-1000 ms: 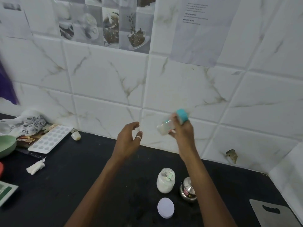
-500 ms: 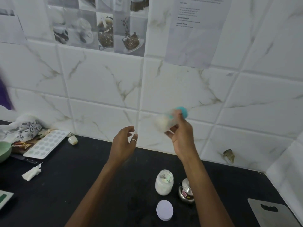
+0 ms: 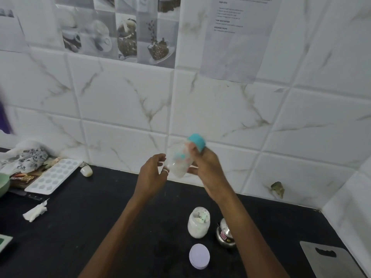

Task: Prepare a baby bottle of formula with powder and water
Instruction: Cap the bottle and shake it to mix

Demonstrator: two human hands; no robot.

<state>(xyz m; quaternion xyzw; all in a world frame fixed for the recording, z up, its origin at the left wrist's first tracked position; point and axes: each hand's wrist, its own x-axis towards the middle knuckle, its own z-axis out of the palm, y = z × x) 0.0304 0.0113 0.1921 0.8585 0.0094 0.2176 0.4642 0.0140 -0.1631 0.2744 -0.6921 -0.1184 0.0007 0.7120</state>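
The baby bottle (image 3: 180, 160) is held in the air above the black bench (image 3: 100, 227), in front of the tiled wall. It is tilted, with its teal cap (image 3: 197, 141) up to the right and its base down to the left. It is grasped by the right grip (image 3: 208, 169), whose fingers and thumb are curled round the bottle's body just below the cap. The bottle is blurred, but a white filling is seen in its lower part.

The left grip (image 3: 152, 177) is kept just beside the bottle's base, with the fingers loosely curled and nothing held. A ring (image 3: 165, 171) is worn on one finger. Whether the base is actually touched cannot be told — the edge may only be overlapped in this view.

Below the hands, an open jar of white powder (image 3: 198, 222) is set upright on the bench. Its round white lid (image 3: 199, 256) is laid flat nearer the person, apart from the jar. A small steel pot (image 3: 224, 233) is placed just right of the jar, partly hidden by the right forearm.

Well to the left, a white ice tray (image 3: 53, 176) is laid near the wall, with a crumpled tissue (image 3: 35, 212) in front of it. A grey cutting board (image 3: 329, 259) is seen at the lower right.
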